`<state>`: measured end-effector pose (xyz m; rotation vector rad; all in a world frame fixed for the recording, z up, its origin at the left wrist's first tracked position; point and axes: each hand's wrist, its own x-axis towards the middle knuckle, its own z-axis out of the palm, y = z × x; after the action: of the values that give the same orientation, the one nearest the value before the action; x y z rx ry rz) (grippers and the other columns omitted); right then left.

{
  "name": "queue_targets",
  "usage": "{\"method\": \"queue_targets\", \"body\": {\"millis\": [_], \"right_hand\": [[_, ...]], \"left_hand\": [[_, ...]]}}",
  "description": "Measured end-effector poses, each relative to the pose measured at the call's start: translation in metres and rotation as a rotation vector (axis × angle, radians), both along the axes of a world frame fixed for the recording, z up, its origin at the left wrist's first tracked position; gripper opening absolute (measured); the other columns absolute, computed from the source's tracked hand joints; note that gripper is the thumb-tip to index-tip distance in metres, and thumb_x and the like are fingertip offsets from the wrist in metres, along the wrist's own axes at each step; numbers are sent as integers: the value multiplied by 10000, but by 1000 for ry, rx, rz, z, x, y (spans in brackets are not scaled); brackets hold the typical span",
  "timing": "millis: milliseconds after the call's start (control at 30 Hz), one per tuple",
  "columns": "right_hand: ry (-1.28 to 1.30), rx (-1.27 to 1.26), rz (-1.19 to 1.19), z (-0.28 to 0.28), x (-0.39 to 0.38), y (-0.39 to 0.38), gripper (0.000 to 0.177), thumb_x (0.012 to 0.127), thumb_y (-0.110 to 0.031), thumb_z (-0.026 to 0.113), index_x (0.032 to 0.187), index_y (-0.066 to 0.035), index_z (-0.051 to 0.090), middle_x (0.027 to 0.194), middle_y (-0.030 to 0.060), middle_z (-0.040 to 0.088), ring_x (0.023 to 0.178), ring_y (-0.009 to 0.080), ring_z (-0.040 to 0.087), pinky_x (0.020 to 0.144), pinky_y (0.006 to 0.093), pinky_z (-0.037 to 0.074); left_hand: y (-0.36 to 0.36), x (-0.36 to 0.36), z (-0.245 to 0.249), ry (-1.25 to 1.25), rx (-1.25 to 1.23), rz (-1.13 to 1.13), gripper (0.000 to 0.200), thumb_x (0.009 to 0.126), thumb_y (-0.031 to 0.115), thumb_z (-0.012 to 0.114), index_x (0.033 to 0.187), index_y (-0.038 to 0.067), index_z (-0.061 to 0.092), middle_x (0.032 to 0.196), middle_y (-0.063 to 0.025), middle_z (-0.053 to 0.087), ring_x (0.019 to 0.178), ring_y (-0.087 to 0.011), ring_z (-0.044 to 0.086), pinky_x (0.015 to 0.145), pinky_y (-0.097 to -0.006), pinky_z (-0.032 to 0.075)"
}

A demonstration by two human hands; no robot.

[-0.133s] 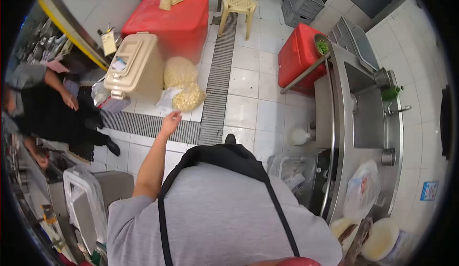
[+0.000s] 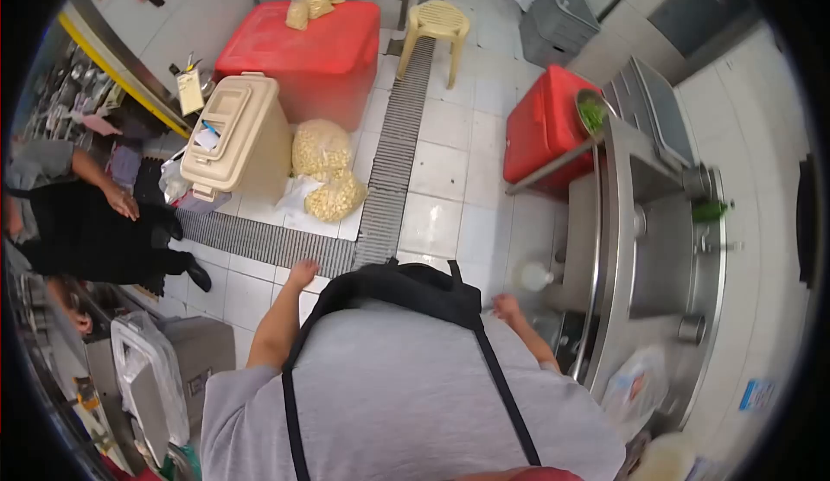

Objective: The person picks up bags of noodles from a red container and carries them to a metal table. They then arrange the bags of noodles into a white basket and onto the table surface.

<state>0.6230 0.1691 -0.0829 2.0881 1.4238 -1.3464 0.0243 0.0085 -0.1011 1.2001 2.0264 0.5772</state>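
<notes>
Head view: where is the left hand [image 2: 303, 273]?

– Just left of the frame's centre, arm stretched out over the white floor tiles. It hangs right at the near edge of the drain grate [image 2: 259, 241] that runs across the floor. It holds nothing, but the fingers are too blurred to say whether they are curled or spread.

And the right hand [image 2: 507, 307]?

– Right of centre, low beside the black apron strap. Its fingers are apart and empty. The nearest thing is a white bottle [image 2: 531, 276], just above the hand in the frame and close to the curved front of the steel desk [image 2: 618, 222]; hand and bottle do not touch.

What lies beyond the grate?

– Two clear bags of pale pieces [image 2: 331, 197] on the floor, leaning against a beige bin [image 2: 242, 131], above the left hand and well apart from it.

Anyone else?

– A co-worker in black [image 2: 78, 222] at the left edge.
</notes>
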Motion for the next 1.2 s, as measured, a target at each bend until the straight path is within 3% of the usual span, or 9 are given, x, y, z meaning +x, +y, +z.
{"method": "queue_targets", "body": {"millis": [67, 233, 267, 300, 467, 500, 533, 700, 1200], "right_hand": [[83, 253, 21, 9, -44, 107, 160, 798, -206, 592, 847, -56, 620, 644, 37, 590, 521, 155, 566, 393, 304, 428], [167, 584, 123, 13, -152, 358, 227, 790, -241, 618, 897, -41, 620, 646, 57, 589, 552, 159, 571, 478, 302, 452], [240, 675, 113, 23, -185, 392, 261, 783, -258, 633, 918, -35, 619, 654, 66, 593, 554, 170, 571, 510, 303, 460], [254, 727, 203, 30, -219, 423, 301, 769, -278, 655, 942, -35, 619, 704, 84, 608, 595, 192, 584, 566, 311, 472], [210, 715, 539, 59, -352, 483, 538, 655, -433, 744, 1041, -82, 615, 997, 216, 574, 994, 347, 543, 850, 398, 445], [200, 622, 565, 66, -373, 495, 644, 615, -471, 761, 1099, -87, 581, 1121, 252, 506, 1062, 380, 492, 902, 418, 420], [173, 657, 652, 66, -391, 519, 695, 600, -483, 766, 1133, -89, 555, 1174, 260, 463, 1085, 394, 471, 916, 436, 409], [375, 898, 772, 96, -544, 642, 811, 584, -500, 754, 1235, -105, 476, 1259, 282, 383, 1164, 428, 386, 962, 482, 350], [684, 1115, 1669, 153, -1031, 897, 685, 710, -214, 664, 1327, -215, 367, 1384, 185, 239, 1211, 427, 312, 954, 514, 345]], "left_hand": [[-38, -18, -54, -159, -300, 101, 364, 848, 369, 494, 826, 40, 648, 703, -161, 630, 617, -276, 613, 615, -409, 500], [-55, 5, -79, -255, -707, 181, 290, 837, 309, 571, 890, 31, 635, 788, -142, 618, 585, -246, 619, 495, -426, 506], [-34, 13, -68, -549, -858, 855, 280, 829, 306, 576, 869, 35, 633, 809, -140, 623, 666, -269, 627, 570, -450, 507], [2, -2, -75, -564, -834, 881, 280, 829, 306, 576, 869, 35, 633, 809, -140, 623, 666, -269, 627, 570, -450, 507], [159, -116, -100, 387, -430, -499, 312, 909, 194, 371, 1013, 60, 633, 981, -179, 637, 921, -315, 606, 819, -440, 458], [240, -121, -79, 379, -437, -472, 312, 909, 194, 371, 1013, 60, 633, 981, -179, 637, 921, -315, 606, 819, -440, 458], [318, -143, 29, 99, -221, 351, 340, 802, 340, 547, 832, 9, 621, 821, -204, 625, 810, -344, 608, 696, -443, 466], [534, -229, 181, -20, 264, 537, 495, 778, 315, 628, 1163, 22, 522, 1143, -214, 538, 1045, -327, 535, 885, -374, 429], [846, -438, 200, 275, 108, 884, 1062, 611, 426, 768, 1425, 280, 101, 1459, -224, -55, 1331, -453, 55, 1033, -489, 303]]}}
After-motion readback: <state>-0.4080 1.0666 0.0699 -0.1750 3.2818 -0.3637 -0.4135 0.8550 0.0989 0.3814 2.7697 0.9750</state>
